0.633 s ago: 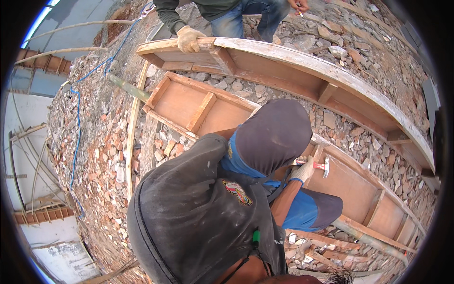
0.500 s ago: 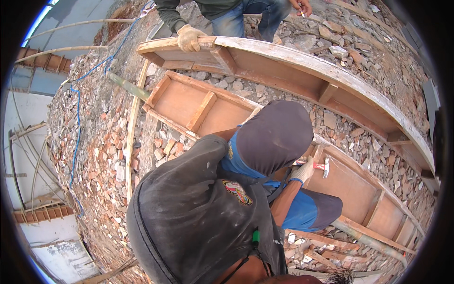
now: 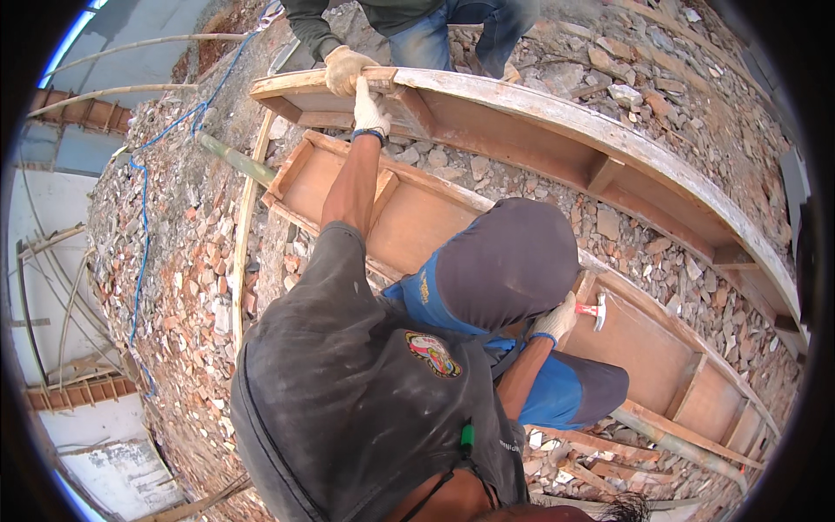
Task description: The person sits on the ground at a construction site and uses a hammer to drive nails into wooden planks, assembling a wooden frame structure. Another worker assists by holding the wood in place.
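Observation:
My left hand [image 3: 371, 113], in a pale work glove, reaches out to the left end of the far curved wooden frame [image 3: 522, 103]. One finger is stretched up against its edge; the other fingers are hard to make out. Just beyond it, a co-worker's gloved hand [image 3: 346, 70] holds the same edge. My right hand [image 3: 558, 320], also gloved, is closed around a claw hammer [image 3: 598, 311] with a red handle. The hammer lies low over the near wooden frame [image 3: 652, 335], which has cross ribs and a brown panel. My knee [image 3: 513, 257] covers part of this frame.
Broken brick and concrete rubble [image 3: 196, 287] covers the ground around the frames. A bamboo pole [image 3: 235, 158] runs under the near frame. A long timber strip [image 3: 243, 252] and a blue rope [image 3: 142, 235] lie to the left. The co-worker's jeans [image 3: 422, 43] show at the far side.
My left arm has stretched forward, bringing the hand to the far frame's left end. The right hand and hammer stay nearly in place. The co-worker's other hand has left the view.

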{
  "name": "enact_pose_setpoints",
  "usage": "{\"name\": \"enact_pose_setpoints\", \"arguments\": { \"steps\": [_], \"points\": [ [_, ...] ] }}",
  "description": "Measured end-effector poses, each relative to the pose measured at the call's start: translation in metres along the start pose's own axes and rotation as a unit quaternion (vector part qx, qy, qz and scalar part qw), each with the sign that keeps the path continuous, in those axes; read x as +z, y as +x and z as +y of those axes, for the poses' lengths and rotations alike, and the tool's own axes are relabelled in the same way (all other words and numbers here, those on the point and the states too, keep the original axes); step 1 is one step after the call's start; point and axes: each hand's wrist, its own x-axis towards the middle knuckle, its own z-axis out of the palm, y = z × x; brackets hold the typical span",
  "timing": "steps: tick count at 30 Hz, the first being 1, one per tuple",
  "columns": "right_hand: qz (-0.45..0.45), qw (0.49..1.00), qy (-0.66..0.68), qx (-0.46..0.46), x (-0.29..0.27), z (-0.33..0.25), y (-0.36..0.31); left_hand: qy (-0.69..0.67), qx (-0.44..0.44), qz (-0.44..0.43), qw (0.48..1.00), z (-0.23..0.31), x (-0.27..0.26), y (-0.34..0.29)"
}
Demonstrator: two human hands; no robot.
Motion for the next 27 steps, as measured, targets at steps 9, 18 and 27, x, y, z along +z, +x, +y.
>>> {"name": "enact_pose_setpoints", "arguments": {
  "steps": [9,18,27],
  "points": [
    [-0.046,0.995,-0.067,-0.064,-0.036,0.036,0.062,-0.043,0.032,-0.053,0.997,-0.009,0.023,0.073],
    [-0.001,0.999,0.018,0.031,0.001,0.001,-0.005,0.076,0.065,-0.028,0.995,-0.019,0.008,0.095],
    [0.079,0.994,-0.069,0.01,0.027,-0.037,-0.051,-0.011,-0.077,-0.076,0.994,0.008,0.004,0.044]
  ]
}}
